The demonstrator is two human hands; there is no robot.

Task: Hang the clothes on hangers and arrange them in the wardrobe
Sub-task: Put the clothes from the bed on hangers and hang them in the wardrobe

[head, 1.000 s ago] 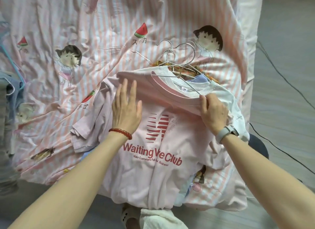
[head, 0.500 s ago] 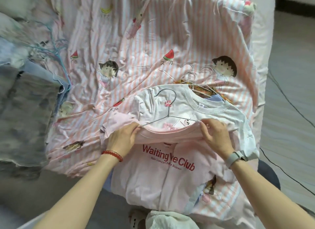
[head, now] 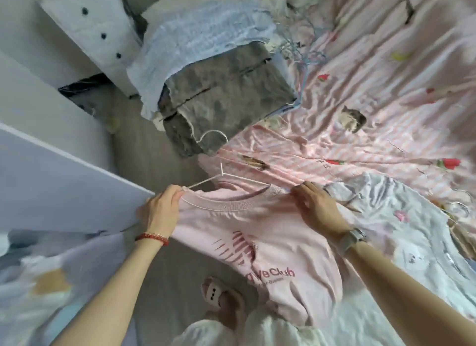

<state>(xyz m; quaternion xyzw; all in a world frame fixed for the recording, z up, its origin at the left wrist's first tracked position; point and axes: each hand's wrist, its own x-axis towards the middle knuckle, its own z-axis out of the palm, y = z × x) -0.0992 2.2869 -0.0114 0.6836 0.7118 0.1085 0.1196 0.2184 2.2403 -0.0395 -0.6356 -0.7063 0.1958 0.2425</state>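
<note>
Pink T-shirt (head: 260, 232), now lifted off the bed's edge, is gripped at both shoulders by left hand (head: 161, 211) and right hand (head: 318, 209), white hanger (head: 219, 175) inside; open floor (head: 144, 149) lies beyond the left hand.

— Item one?
— Pink T-shirt (head: 260, 242), red chest print reading "Club", ribbed collar. It is held up over the bed's near edge, its hem hanging down.
— Item two?
— White wire hanger (head: 221, 177), its arms inside the collar, its hook rising above the neckline.
— Others?
— White T-shirt (head: 401, 232) lying flat by the bed's near right edge. Folded grey and blue garments (head: 219, 93) stacked at the bed's left edge.
</note>
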